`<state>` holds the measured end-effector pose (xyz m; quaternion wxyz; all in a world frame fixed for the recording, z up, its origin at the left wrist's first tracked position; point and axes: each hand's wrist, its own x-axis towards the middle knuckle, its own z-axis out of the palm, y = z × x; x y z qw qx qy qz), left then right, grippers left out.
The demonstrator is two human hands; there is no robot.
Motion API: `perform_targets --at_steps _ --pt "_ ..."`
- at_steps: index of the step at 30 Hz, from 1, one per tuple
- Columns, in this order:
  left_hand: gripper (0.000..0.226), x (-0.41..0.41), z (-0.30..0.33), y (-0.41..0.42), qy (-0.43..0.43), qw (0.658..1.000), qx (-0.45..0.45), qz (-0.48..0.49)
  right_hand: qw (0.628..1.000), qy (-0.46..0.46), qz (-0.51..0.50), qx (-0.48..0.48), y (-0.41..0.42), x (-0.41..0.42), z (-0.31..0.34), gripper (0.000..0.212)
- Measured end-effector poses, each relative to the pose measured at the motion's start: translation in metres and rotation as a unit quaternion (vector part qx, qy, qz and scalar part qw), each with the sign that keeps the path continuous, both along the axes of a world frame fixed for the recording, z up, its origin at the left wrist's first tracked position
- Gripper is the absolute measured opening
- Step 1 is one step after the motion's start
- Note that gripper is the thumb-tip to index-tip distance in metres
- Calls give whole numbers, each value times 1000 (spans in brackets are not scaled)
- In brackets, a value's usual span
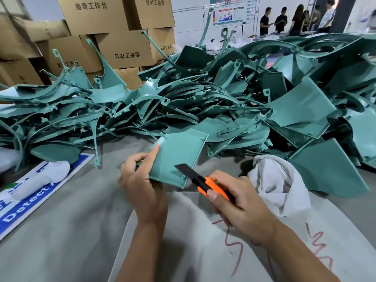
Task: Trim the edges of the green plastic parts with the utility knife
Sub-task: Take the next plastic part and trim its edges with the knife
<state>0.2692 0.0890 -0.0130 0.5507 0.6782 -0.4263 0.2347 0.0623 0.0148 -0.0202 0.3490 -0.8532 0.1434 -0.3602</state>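
While the left hand [142,180] holds a flat green plastic part [175,157] up off the grey surface [67,226], its grip is closed around the part's left edge, forefinger stretched up along that side. Over to the right hand [236,202]: fingers wrapped tight around an orange utility knife [205,182], thumb pressed on top of the handle, dark blade out and laid against the part's lower right corner. Behind them, a huge tangled heap of green plastic parts [203,94] sprawls right across the surface. Just beside the knife hand sits a crumpled white cloth [278,182]. On the left lies a blue and white sign [26,202] with a white bundle on it. Cardboard boxes [114,33] are stacked at the back, and several people [295,17] stand far off to the right.
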Motion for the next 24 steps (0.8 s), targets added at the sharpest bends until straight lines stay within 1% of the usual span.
perform_targets --at_steps 2,5,9,12,15,17,21,23,24 --pt "50 -1 2 2 -1 1000 1 4 999 25 16 -17 0 1 1 14" --pt "47 -2 1 3 -6 1000 -4 15 998 40 29 -29 -1 2 1 11" --pt "37 1 -1 2 8 999 -22 31 997 56 -25 -41 -10 -2 -4 10" --pt "32 3 -2 0 -6 999 -41 25 996 19 -73 -55 -17 -4 0 12" --pt "32 4 -4 1 -26 998 -51 15 990 -14 -133 -45 -26 -7 1 14" --pt "32 3 -4 1 -27 998 -56 -4 983 -19 -180 -40 -30 -9 -2 14" --pt "38 1 -4 2 1 995 -62 -77 965 -12 -261 -18 -35 -8 -6 25" --pt "39 0 -4 1 31 990 -62 -125 963 -28 -267 5 -35 -9 -4 24" --pt "38 0 -4 0 55 984 -67 -154 968 -47 -246 22 -34 -9 -2 21"
